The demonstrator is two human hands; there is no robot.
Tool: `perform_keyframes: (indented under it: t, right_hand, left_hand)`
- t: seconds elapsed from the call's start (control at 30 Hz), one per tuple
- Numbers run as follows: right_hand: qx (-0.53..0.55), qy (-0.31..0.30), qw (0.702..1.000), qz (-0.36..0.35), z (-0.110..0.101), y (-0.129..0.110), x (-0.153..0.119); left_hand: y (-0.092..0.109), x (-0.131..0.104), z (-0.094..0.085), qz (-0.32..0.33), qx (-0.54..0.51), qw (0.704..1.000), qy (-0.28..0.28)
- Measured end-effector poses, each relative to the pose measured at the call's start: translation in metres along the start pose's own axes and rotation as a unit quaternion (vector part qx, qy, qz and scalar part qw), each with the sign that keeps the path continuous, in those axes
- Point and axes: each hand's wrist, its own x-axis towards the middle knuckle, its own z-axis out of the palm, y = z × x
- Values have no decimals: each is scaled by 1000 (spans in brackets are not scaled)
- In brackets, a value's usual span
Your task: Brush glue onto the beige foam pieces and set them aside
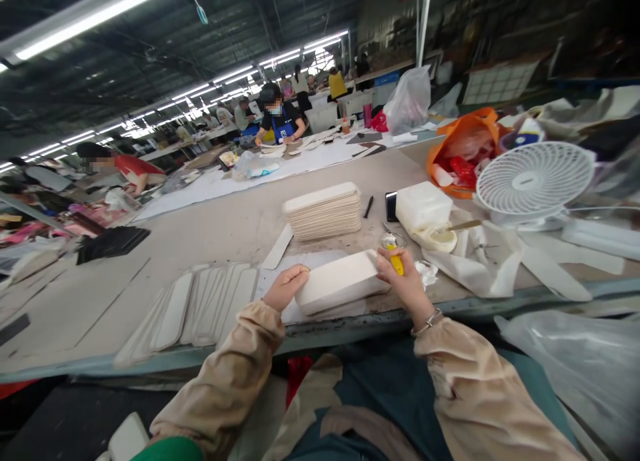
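Note:
My left hand (287, 287) is closed on the left end of a long cream-white panel (340, 279) with rounded corners. The panel's right end is pinched by my right hand (403, 277). A yellow-handled tool (397, 261) shows at my right fingers; whether they grip it too I cannot tell. The panel is tilted above a white sheet (325, 257) near the table edge. Beyond it stands a neat stack of similar panels (324, 211). Left of my left hand, several pale panels (207, 304) lie fanned out, and one single strip (277, 247) rests by the stack.
On the right are a white fan (535, 177), an orange bag (465, 147), a white block (424, 204), a phone (391, 206) and pale scraps (495, 261). A black pen-like stick (369, 206) lies by the stack. Black sheets (113, 243) lie left. Co-workers sit beyond.

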Motion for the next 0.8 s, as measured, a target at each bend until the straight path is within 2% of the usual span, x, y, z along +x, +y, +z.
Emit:
perform_keyframes:
  t: [0.1,0.17,0.23,0.33,0.43,0.5,0.67,0.8]
  right_hand:
    - [24,-24,999,30,2,-3,-3]
    - [-5,-21,1000,13,2,-1,-4]
    - [-76,-7,997,-21,0,5,-4]
    - [-191,8,981,-39,-3,16,-2]
    - [-254,5,966,-39,-3,23,-2]
    - [-286,6,957,-51,-3,24,-2]
    - [-321,11,944,-69,-2,22,-2]
    - [-338,6,939,-68,-2,24,-1]
  left_hand:
    - [-6,0,3,-9,23,1000,-16]
    - [-13,1,8,-17,44,999,-17]
    - [-24,1,13,-31,62,997,22]
    - [-46,-4,17,-53,72,989,115]
    - [-67,-19,18,-66,75,978,181]
    - [-77,-33,19,-69,79,974,202]
    - [-87,-61,22,-48,98,975,195]
    - [-84,-62,26,-39,144,977,155]
